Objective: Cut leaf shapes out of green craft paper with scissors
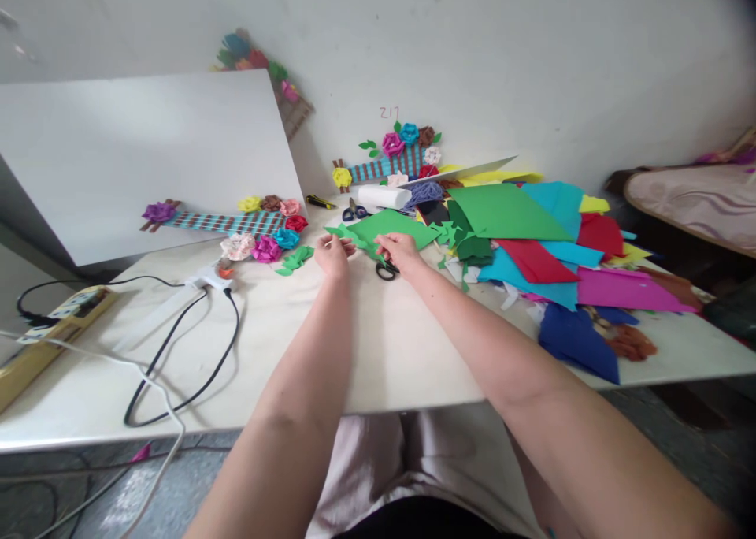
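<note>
table (413, 350): power strip (88, 306) left | sheet (398, 225) centre | roll (383, 197) behind sheet | sheet pile (511, 212) right

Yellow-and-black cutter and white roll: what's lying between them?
In the head view, a pair of dark-handled scissors lies between the cutter and the white roll.

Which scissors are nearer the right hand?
The front scissors, black handles showing just below the right hand in view; the other pair lies farther back, by the white roll.
</note>
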Tool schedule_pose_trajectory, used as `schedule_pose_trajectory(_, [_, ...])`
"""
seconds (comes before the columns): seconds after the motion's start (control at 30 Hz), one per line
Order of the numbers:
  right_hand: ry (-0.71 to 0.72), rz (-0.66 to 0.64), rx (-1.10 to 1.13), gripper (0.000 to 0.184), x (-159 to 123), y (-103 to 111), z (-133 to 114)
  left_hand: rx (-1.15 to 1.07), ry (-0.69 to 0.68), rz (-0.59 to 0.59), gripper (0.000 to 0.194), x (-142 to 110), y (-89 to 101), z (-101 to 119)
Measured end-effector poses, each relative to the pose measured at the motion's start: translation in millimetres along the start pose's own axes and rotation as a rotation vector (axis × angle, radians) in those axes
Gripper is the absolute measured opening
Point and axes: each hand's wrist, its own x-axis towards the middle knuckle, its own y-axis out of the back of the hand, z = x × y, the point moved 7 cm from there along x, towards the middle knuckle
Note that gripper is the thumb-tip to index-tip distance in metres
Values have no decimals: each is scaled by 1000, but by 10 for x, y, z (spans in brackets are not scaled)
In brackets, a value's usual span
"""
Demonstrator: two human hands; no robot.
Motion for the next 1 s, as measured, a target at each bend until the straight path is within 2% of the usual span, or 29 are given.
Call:
schedule_pose_trajectory(0.07, [8, 10, -31, 14, 12, 7, 3, -51, 20, 132, 8, 79, 136, 3])
schedule_pose_trajectory(0.13, [27, 22, -65, 15, 30, 24, -2, -93, 45, 201, 10, 163, 241, -2])
schedule_pose_trajectory(0.27, [74, 42, -130, 17, 71, 73, -18, -127, 23, 291, 16, 287, 397, 23])
schedule_pose_trajectory(0.43, [139, 55, -242, 19, 138, 134, 5, -147, 18, 352, 20, 307, 448, 13])
schedule_pose_trajectory(0.53, [180, 77, -392, 20, 165, 174, 7, -127, 13, 296, 21, 280, 376, -14])
schedule_pose_trajectory(0.63, [221, 109, -598, 16, 137, 193, -51, -105, 28, 179, 19, 224, 242, -66])
schedule_pose_trajectory(0.73, [258, 112, -821, 18, 63, 151, -131, -48, 35, 30, 16, 136, 72, -100])
schedule_pose_trajectory(0.83, [311, 67, -1039, 23, -13, 52, -168, 92, 70, -70, 11, 48, -47, -142])
schedule_pose_trajectory(1.0, [361, -17, -1304, 29, -101, -74, -151, 244, 14, -112, 15, 46, -75, -180])
